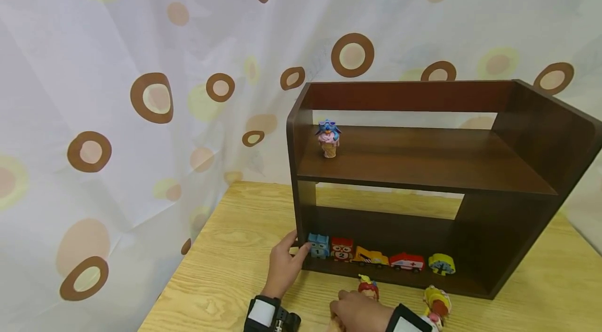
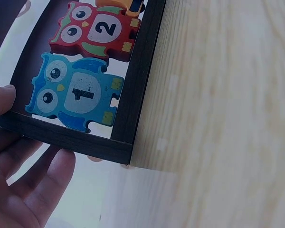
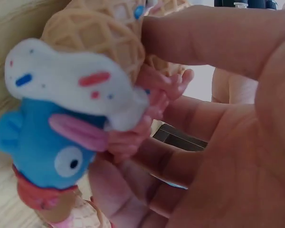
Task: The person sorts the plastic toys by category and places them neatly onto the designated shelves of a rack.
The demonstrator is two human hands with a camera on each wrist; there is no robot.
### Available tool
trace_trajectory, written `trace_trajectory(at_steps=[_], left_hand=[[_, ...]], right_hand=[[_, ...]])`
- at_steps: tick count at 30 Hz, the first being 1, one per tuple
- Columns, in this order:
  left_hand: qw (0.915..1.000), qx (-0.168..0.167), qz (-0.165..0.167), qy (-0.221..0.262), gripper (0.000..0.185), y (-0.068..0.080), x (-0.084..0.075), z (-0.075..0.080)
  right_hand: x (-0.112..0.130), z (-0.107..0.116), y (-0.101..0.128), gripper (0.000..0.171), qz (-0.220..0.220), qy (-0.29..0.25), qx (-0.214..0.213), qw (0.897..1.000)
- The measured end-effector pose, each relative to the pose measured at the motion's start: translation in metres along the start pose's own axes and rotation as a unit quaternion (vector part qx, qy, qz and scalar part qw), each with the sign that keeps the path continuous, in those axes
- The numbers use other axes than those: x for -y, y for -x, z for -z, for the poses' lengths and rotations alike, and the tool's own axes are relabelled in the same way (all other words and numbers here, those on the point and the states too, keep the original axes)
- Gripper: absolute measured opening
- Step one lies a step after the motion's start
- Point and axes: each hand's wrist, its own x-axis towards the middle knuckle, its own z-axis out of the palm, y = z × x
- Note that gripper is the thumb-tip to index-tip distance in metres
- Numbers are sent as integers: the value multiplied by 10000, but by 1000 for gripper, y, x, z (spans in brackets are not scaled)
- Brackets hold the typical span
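Note:
My left hand [image 1: 284, 266] grips the left side panel of a dark brown two-tier shelf [image 1: 423, 185], thumb inside and fingers outside. Beside the thumb stands a blue owl block [image 2: 76, 90] marked 1, then a red owl block [image 2: 97, 31] marked 2. In front of the shelf, my right hand [image 1: 362, 311] holds an ice-cream cone figurine, its waffle cone and pink part between thumb and fingers in the right wrist view. Close against it there is a blue-headed figurine [image 3: 57, 142] with white sprinkled cream. A red-topped figurine [image 1: 368, 287] shows just past the right hand.
On the lower tier sit a yellow toy truck [image 1: 370, 256], a red toy ambulance [image 1: 407, 262] and a yellow-green toy [image 1: 441, 264]. An ice-cream figurine [image 1: 328, 138] stands at the upper tier's left. A yellow-topped figurine [image 1: 437, 303] is on the wooden table [image 1: 211, 259], right of my hand.

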Motion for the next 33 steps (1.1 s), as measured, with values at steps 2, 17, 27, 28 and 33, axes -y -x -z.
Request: trace_trajectory(at_steps=[2,17,27,28,33], left_hand=[[10000,12,21,2,38,0,-1,1],[10000,-38,-15,-91,37,0,-2,0],[9998,-60,-95,-176,37,-1,0,-2],[9998,-67,-95,-173,37,-1,0,-2],[9999,-66,-82,-125,38,-1,-1,0]], right_hand=[[2,0,1,29,111,12,-91,9999],[82,89,62,28,444,-247,-2022,9780],[95,123,83,40,888,-1246,-3022,9409],[96,125,84,42,902,-1202,-3252,9336],[105,137,94,49,717,-1409,-4153,8958]])
